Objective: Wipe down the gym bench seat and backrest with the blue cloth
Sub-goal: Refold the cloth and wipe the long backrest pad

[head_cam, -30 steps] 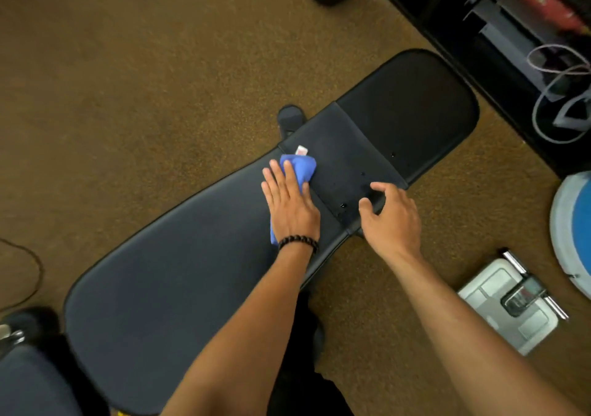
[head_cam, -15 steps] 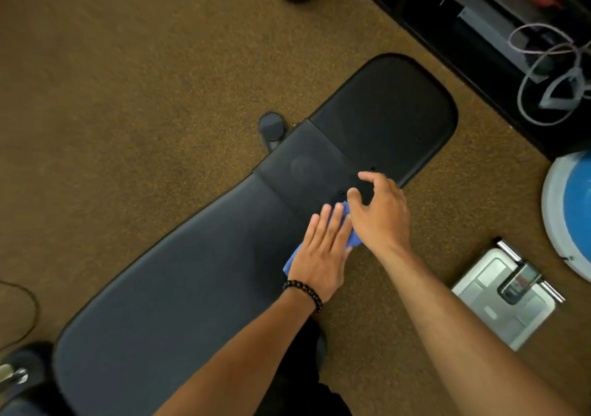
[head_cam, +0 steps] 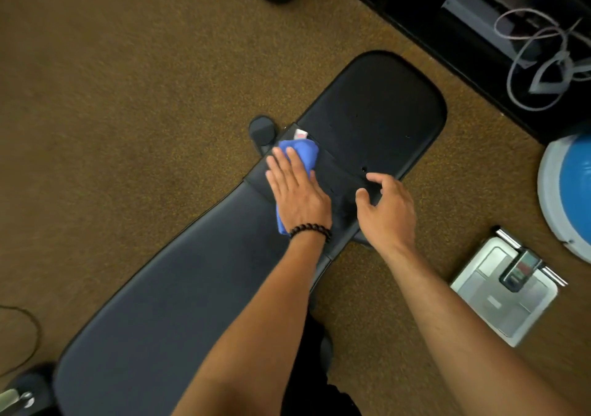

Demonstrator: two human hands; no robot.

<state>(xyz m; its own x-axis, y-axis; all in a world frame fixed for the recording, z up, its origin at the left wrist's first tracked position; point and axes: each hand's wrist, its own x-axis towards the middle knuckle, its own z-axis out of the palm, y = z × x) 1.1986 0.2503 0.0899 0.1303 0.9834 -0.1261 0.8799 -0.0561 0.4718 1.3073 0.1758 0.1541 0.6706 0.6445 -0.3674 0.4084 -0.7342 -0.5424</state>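
- Left hand: lies flat, fingers extended and close together, palm pressing the blue cloth onto the bench; it presses the cloth rather than clamping it. A beaded bracelet circles the wrist.
- Blue cloth: bunched under the left palm, showing beyond the fingertips at the far end and below the heel of the hand at the near end. It sits on the joint panel between the two pads, toward the panel's left edge.
- Right hand: fingers apart and loosely curled, holding nothing; it sits at the right edge of the same panel, and whether it touches the surface cannot be told.
- Bench axis: the long axis runs diagonally, from the backrest at lower left to the seat at upper right.
- Key relation: the seat lies ahead of the left fingertips, up and to the right; the backrest lies behind the wrist, down and to the left. The cloth-bearing left hand is the nearer one to both surfaces.
- Judgement: a stroke along the diagonal axis appears to be what covers either pad, and the seat looks the shorter reach.
- Surroundings: a brown carpet, a bathroom scale to the right of the right forearm.
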